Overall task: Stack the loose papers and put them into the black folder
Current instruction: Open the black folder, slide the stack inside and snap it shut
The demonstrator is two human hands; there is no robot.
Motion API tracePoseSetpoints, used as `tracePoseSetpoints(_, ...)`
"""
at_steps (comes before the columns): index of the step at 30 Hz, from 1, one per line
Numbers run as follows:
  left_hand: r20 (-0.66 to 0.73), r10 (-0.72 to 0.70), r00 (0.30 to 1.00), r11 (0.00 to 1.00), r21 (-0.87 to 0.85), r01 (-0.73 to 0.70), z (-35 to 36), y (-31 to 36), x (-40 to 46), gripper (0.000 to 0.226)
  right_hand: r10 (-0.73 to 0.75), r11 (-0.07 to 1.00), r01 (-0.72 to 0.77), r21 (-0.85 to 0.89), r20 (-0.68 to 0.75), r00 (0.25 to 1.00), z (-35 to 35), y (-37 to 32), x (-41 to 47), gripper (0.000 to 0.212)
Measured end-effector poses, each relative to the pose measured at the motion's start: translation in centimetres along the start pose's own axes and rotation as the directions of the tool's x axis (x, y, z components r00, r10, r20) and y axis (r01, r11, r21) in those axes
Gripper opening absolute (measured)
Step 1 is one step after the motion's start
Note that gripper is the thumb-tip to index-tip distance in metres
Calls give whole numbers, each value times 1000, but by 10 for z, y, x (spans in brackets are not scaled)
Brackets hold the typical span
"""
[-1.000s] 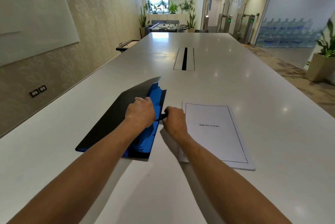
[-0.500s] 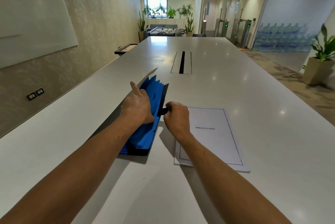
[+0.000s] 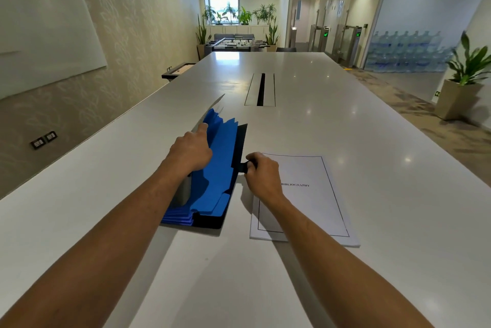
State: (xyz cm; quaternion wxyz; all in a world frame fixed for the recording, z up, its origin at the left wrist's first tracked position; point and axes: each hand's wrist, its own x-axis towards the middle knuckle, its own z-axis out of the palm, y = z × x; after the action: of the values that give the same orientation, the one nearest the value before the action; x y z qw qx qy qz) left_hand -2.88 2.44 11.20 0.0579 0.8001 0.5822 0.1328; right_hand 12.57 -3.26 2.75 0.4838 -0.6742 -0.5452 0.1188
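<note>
My left hand [image 3: 190, 152] curls into the open folder [image 3: 240, 141], gripping it; my right hand [image 3: 263, 173] pinches its black tab [image 3: 242, 167], papers [image 3: 318, 208] just beside.

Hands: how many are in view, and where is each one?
2. The left hand holds the black folder open; the right hand pinches its tab, at the papers' edge.
</note>
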Motion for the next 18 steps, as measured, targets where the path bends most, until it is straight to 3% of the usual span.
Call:
tracePoseSetpoints(4, 21, 71, 997, 997, 7, -72, 9, 7, -4, 72, 23, 999, -25, 31, 68, 997, -1, 6, -4, 34)
tracePoseSetpoints(8, 49, 54, 997, 997, 51, -56, 23, 16, -4, 35, 31, 999, -30, -17, 43, 999, -10, 16, -9, 46)
tracePoseSetpoints(11, 73, 19, 997, 997, 67, -24, 36, 21, -5, 25, 57, 993, -61, -97, -53, 997, -25, 29, -12, 46)
tracePoseSetpoints(14, 137, -23, 990, 999, 31, 19, 51, 28, -6, 29, 114, 969, -137, -205, -120, 986, -49, 43, -12, 46)
tracePoseSetpoints(18, 246, -29, 969, 999, -7, 32, 64, 31, -3, 52, 236, 885, -297, -360, -204, 950, -87, 59, -10, 46)
